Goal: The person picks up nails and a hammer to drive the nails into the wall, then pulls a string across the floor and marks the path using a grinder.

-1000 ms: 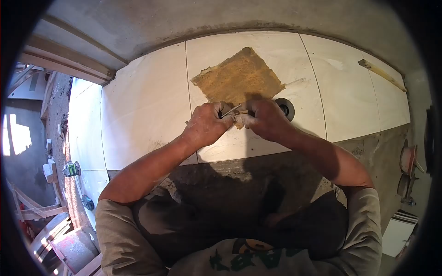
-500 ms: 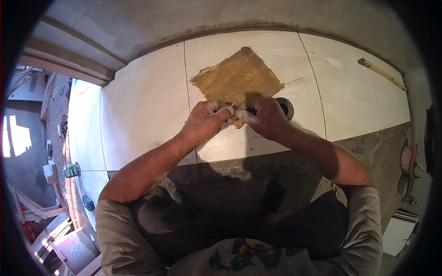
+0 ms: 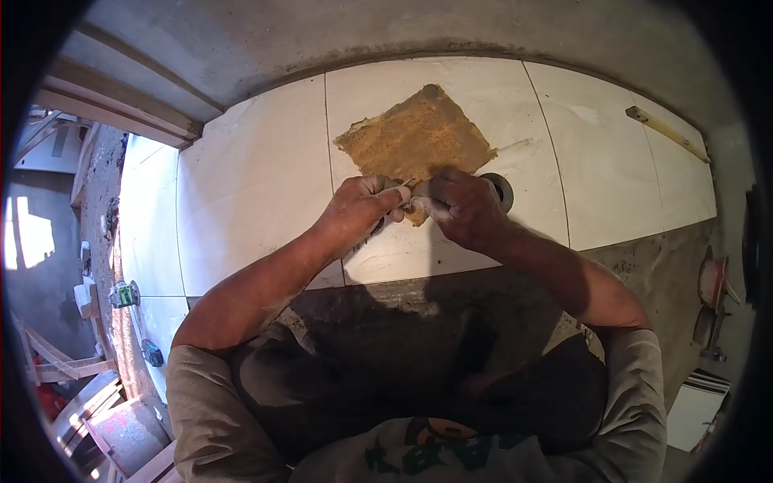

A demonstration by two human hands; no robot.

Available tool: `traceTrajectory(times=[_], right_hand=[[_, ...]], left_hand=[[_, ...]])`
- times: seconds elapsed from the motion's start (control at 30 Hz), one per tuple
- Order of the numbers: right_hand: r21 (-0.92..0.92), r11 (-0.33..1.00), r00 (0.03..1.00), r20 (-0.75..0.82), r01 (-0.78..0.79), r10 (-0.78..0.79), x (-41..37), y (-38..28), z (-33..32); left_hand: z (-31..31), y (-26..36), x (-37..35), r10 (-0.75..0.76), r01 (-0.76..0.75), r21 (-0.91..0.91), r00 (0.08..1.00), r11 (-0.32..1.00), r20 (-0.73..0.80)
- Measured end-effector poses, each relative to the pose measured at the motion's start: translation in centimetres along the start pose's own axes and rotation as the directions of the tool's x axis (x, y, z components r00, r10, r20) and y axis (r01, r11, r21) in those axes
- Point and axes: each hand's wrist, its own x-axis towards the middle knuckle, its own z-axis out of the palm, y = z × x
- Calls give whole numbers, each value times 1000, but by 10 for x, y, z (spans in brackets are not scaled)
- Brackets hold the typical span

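Observation:
My left hand (image 3: pixel 364 208) is closed, thumb and fingers pinched on a small thin pale piece (image 3: pixel 407 183). Beside it my right hand (image 3: pixel 460 208) is closed too, its fingertips meeting the left ones; what they grip is too small to make out. Both hands are over the lower corner of a ragged brown-yellow sheet (image 3: pixel 423 133), which lies on large white tiles (image 3: pixel 250 177). A dark round object (image 3: pixel 501 191) sits just right of my right hand, partly covered by it.
A narrow yellowish bar (image 3: pixel 668 133) lies on the right tiles. Two green-and-black tools (image 3: pixel 125 295) (image 3: pixel 151 352) are at the left. A bucket (image 3: pixel 129 435) stands lower left, stacked tiles (image 3: pixel 699 410) lower right. Bare grey floor (image 3: pixel 644 262) borders the tiles.
The thin pale piece shows more clearly between my fingertips, and my right fingers have shifted slightly. Both hands stay in nearly the same place.

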Motion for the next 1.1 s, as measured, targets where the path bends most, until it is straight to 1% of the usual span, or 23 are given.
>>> traceTrajectory(times=[0.03,0.07,0.1,0.17,0.23,0.3,0.53,0.6,0.67,0.73,0.77,0.8,0.83,0.87,0.9,0.93,0.97,1.0,1.03,1.07,1.1], right_hand=[[-16,999,999,-26,44,-44,0,-1,0],[-16,999,999,-26,45,-46,1,-2,-1],[-4,1000,1000,-10,29,-29,0,-2,-2],[7,1000,1000,4,13,-13,1,-3,-3],[-1,1000,999,37,-20,20,1,-3,-5],[5,1000,999,25,-24,23,1,-3,-4],[17,999,999,-20,-34,35,0,-2,-1],[9,1000,1000,-11,-29,29,0,-1,-1],[1,1000,1000,-1,-24,24,-1,0,-1],[-10,999,999,9,43,-43,-2,0,-1],[-9,999,999,10,43,-43,-2,1,-1],[-32,995,995,20,93,-93,-2,2,0],[-55,988,989,32,144,-143,-2,4,0],[-55,988,989,33,144,-143,-2,6,0],[-88,969,972,65,229,-224,-1,8,0],[-117,943,948,99,313,-302,0,9,0],[-117,943,948,99,312,-302,-1,8,-1],[-102,963,963,126,251,-238,1,3,-5],[-89,978,973,154,187,-172,1,1,-6],[-88,978,973,154,187,-172,1,2,-4],[27,998,991,122,49,-52,1,4,-1]], left_hand=[[-1,-2,1,-5,7,-43,999,999,33],[-2,-3,1,-9,14,-85,998,996,67],[-3,-3,1,-9,15,-86,998,996,67],[-4,2,0,-42,56,-121,993,991,113],[-2,9,-4,-45,58,-125,993,990,106],[0,9,-4,-48,60,-130,994,990,99],[2,9,-3,-27,29,-13,995,1000,94],[1,8,-3,-21,20,18,996,1000,86],[0,5,-1,-13,9,38,993,999,117],[1,8,-2,3,-9,54,993,998,120],[1,8,-3,18,-27,72,992,997,125],[1,8,-3,17,-26,72,992,997,125],[1,8,-3,7,-23,132,994,991,113],[1,8,-3,-1,-19,192,995,981,101],[1,6,-2,-1,-18,192,995,981,101],[1,1,0,34,-49,148,994,988,99],[2,-4,2,69,-79,102,993,992,96],[2,-4,3,104,-110,56,990,992,92],[2,-3,3,104,-109,56,990,992,92],[1,-1,2,38,-39,9,996,999,83],[0,1,2,-27,30,-38,997,999,76]])
